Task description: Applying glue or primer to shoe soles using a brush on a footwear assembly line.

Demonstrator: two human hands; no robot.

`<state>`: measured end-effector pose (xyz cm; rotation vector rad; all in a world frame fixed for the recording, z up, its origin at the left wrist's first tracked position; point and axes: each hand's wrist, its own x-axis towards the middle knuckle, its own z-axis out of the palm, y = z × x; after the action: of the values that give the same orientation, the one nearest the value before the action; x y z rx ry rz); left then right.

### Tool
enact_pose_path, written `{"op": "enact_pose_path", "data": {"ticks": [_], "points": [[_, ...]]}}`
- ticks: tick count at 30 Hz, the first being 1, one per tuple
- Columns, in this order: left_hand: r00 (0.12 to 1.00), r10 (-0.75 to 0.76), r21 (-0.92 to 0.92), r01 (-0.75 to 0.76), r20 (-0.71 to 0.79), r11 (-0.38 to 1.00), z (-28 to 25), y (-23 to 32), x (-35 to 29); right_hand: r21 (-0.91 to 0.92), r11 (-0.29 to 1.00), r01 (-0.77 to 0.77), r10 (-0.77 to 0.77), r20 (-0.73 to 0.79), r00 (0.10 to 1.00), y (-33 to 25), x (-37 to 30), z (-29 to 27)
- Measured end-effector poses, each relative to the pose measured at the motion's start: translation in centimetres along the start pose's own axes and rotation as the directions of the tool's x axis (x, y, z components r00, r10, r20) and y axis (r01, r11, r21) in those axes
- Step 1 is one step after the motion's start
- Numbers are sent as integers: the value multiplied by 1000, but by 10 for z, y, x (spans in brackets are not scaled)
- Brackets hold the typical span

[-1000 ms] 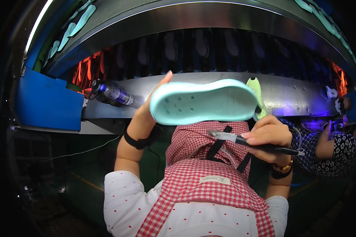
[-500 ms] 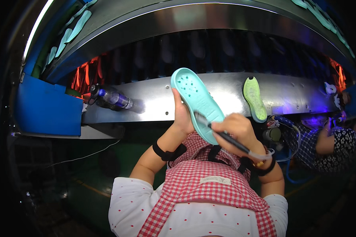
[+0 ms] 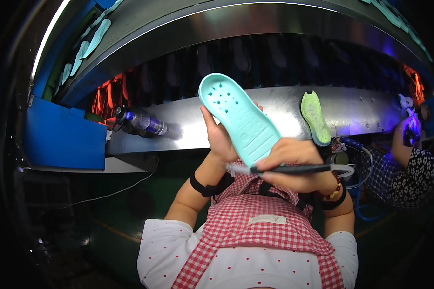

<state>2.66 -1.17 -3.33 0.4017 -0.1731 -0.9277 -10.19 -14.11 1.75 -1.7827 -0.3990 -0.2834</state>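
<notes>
A turquoise shoe sole [image 3: 243, 119] stands tilted in front of me, its face with small holes at the far end turned up. My left hand [image 3: 221, 142] is closed round its left side, with fingertips showing past its far right edge. In my right hand [image 3: 296, 153] is a brush with a black handle [image 3: 299, 169] and a pale head, gripped between thumb and fingers. A clear tube leads from the handle's right end. The brush head, slightly blurred, lies just left of the sole's near end; whether it touches cannot be told.
A metal ledge [image 3: 188, 113] runs across ahead. On it lie bottles [image 3: 147, 124] at left and a yellow-green sole [image 3: 315, 115] at right. Beyond are dark slots and orange-glowing openings. A conveyor [image 3: 144, 14] carries turquoise pieces [image 3: 97, 38]. Another person's arm [image 3: 401, 142] is at right.
The brush has swung off the sole's face to its near end, its handle now nearly level. My left hand has shifted the sole slightly away and left.
</notes>
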Motion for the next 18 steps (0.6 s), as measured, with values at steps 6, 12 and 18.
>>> {"op": "enact_pose_path", "data": {"ticks": [6,12,18], "points": [[984,176,182,-168,-31,969,2,13,6,-56,998,16,-22,-108,994,9,-6,-9],[963,237,249,-200,-127,948,18,20,8,271,943,-191,235,-138,962,6,-16,-18],[983,138,137,-154,119,978,13,31,13,400,916,-36,57,-40,998,21,-18,-18]]}}
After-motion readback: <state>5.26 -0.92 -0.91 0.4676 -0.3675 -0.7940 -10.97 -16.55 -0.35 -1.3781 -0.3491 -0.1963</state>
